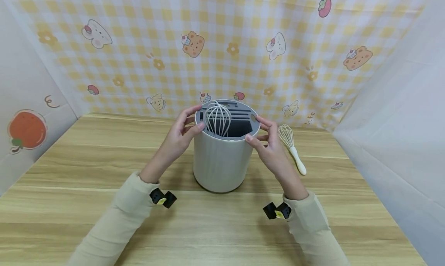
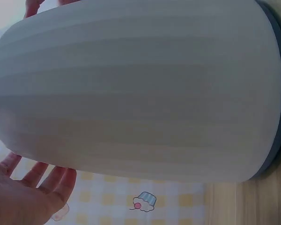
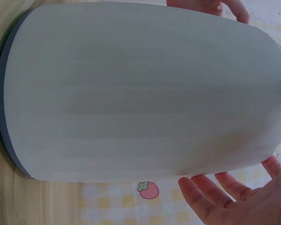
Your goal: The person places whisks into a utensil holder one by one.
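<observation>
A white round utensil holder stands upright on the wooden table, with a grey slotted insert in its top. A whisk stands in it at the left, wire head up; its handle is hidden inside. My left hand grips the holder's left rim, thumb at the front and fingers round the far side. On the opposite rim, my right hand holds on in the same way. Both wrist views are mostly filled by the holder's pale wall, with a dark base ring. Near my right hand, another whisk lies on the table.
The wooden table reaches back to a yellow checked cloth with cartoon prints. White cloth walls stand at either side. Each sleeve carries a small black device at the wrist.
</observation>
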`<state>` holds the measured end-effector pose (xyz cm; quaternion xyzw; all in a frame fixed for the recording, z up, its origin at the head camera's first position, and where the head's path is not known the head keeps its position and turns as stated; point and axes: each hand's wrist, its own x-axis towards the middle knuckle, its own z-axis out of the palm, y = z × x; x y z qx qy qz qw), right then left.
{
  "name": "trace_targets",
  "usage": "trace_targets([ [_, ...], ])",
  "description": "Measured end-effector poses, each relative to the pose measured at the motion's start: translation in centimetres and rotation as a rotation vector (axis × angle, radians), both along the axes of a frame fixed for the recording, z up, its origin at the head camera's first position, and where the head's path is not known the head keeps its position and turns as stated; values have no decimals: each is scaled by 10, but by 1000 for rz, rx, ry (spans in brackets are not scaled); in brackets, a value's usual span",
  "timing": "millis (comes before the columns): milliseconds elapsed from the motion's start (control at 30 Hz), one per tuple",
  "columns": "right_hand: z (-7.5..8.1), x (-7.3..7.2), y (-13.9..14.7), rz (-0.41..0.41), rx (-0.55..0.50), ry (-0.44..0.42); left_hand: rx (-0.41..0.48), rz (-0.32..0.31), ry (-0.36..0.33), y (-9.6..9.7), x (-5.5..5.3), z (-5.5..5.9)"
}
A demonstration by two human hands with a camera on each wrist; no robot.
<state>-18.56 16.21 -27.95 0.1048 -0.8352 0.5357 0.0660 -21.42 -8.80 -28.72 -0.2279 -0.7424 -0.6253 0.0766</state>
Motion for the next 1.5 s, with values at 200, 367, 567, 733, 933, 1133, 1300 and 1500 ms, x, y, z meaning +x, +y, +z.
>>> trace_targets([
  [200, 1, 0, -1, 6, 0, 7, 60, 14, 3, 3, -1, -5],
  [367, 1, 0, 0, 6, 3, -3, 54, 34, 31, 6, -1, -8],
  [567, 5, 0, 5, 49, 23, -46, 40, 43, 42, 7, 0, -8],
  [733, 13, 0, 10, 76, -16, -45, 32, 46, 32, 7, 1, -8],
  [933, 13, -15, 30, -32, -52, 27, 29, 48, 23, 7, 1, -7],
  [1133, 5, -39, 69, -168, 22, 19, 28, 48, 21, 6, 1, -7],
  [1300, -9, -55, 105, -229, 140, -59, 28, 51, 14, 7, 2, -7],
  [1500, -29, -68, 137, -244, 162, -225, 21, 56, 16, 7, 2, -7],
])
